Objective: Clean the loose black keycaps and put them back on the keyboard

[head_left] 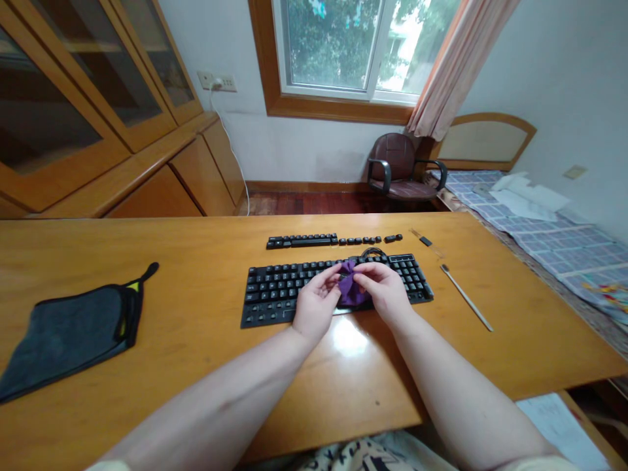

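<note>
A small purple cloth [354, 292] is pinched between my two hands, over the middle of a black keyboard [267, 288]. My left hand [318, 299] grips its left edge, fingers closed. On the other side my right hand [385, 288] holds it with thumb and fingertips. Part of the cloth hangs down across the keyboard's front edge. Several keycaps are off the keyboard's lowest row at the left. Loose black keycaps [311, 241] lie in a row behind the keyboard, a long space bar among them. Whether anything is wrapped inside the cloth, I cannot tell.
A toothbrush-like stick [466, 297] lies right of the keyboard, near a small black wire tool [425, 241]. At the left is a folded dark grey cloth [73, 327] with black trim. Beyond the wooden table [196, 255] stand a chair [397, 163] and a bed [534, 222].
</note>
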Motion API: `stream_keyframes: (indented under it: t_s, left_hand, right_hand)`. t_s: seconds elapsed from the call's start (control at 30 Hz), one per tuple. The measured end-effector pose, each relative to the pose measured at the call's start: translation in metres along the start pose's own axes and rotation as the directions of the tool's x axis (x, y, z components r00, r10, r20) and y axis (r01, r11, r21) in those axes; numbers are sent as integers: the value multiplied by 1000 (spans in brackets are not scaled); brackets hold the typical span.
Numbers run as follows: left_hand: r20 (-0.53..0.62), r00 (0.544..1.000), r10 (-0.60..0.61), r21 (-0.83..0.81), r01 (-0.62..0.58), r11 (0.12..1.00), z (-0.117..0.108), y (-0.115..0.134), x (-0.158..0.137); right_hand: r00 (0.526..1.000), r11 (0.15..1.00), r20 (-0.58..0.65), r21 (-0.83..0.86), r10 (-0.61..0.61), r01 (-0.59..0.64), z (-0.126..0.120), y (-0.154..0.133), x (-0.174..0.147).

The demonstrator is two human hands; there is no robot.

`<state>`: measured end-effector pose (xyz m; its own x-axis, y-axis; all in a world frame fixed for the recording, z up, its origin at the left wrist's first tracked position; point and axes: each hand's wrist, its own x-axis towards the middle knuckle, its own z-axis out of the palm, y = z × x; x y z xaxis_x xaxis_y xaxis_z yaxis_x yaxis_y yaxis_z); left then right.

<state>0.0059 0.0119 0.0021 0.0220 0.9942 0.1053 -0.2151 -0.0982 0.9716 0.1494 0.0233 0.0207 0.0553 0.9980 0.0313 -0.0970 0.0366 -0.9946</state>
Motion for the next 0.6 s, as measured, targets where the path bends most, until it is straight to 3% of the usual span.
stream_keyframes:
  t_s: [0.3, 0.5, 0.6]
  left_hand:
    - [-24, 1000, 7, -76, -9, 997, 3, -2, -1]
    - [3, 997, 78, -40, -78, 996, 1, 2, -1]
    - [23, 998, 64, -42, -63, 997, 2, 6, -1]
  right_hand:
    - [998, 999, 56, 38, 17, -19, 5, 3, -3]
    - [988, 990, 74, 30, -136, 134, -1, 5, 0]
    - [991, 994, 84, 42, -103, 100, -1, 4, 0]
